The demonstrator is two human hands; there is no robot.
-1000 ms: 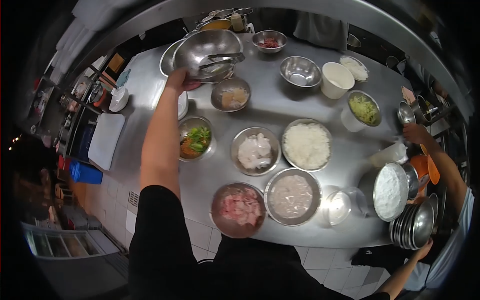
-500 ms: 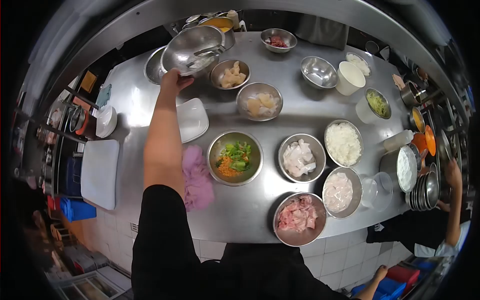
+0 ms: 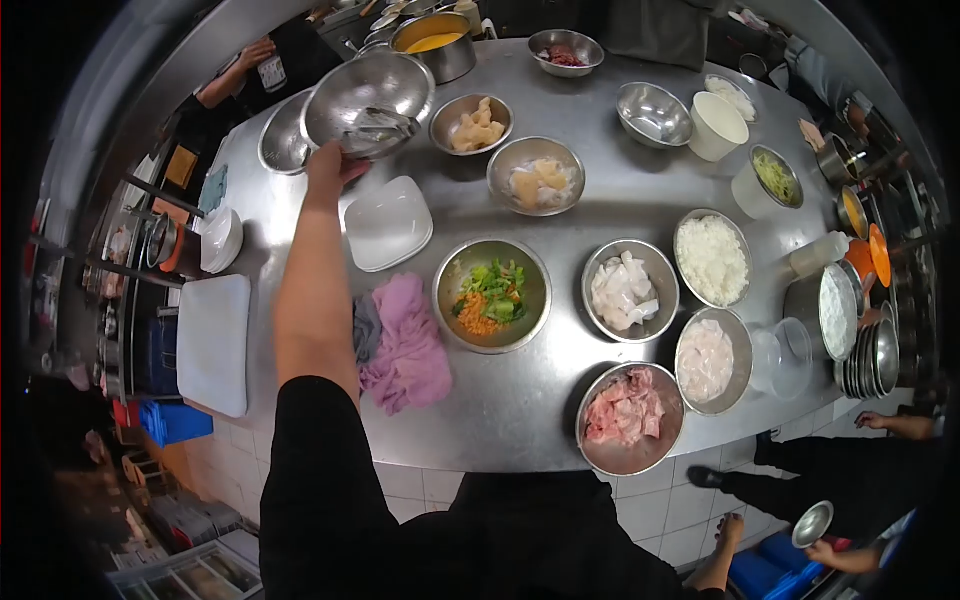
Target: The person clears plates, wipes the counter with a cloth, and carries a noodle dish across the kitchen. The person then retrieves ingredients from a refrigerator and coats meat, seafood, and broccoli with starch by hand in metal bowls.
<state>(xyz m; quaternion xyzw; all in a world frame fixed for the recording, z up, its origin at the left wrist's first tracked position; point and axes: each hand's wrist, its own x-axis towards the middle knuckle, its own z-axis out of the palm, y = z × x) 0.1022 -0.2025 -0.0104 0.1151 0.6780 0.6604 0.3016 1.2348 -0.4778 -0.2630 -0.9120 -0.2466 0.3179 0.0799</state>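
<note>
My left hand grips the near rim of a large steel bowl, which is tilted towards me above another steel bowl. Metal tongs lie inside the held bowl. My right hand hangs low beside my body, off the table, fingers curled with nothing seen in them. Near my left arm are a white square dish, a pink cloth and a bowl of chopped greens and orange bits.
The steel table carries bowls of red meat, pale meat, white pieces and rice. A pot of yellow liquid stands behind. At lower right, a co-worker's hand holds a small bowl.
My left hand and the large bowl have shifted left. My right hand, earlier at the stacked bowls on the right, has moved down and away from them. The view has turned, showing more of the left side.
</note>
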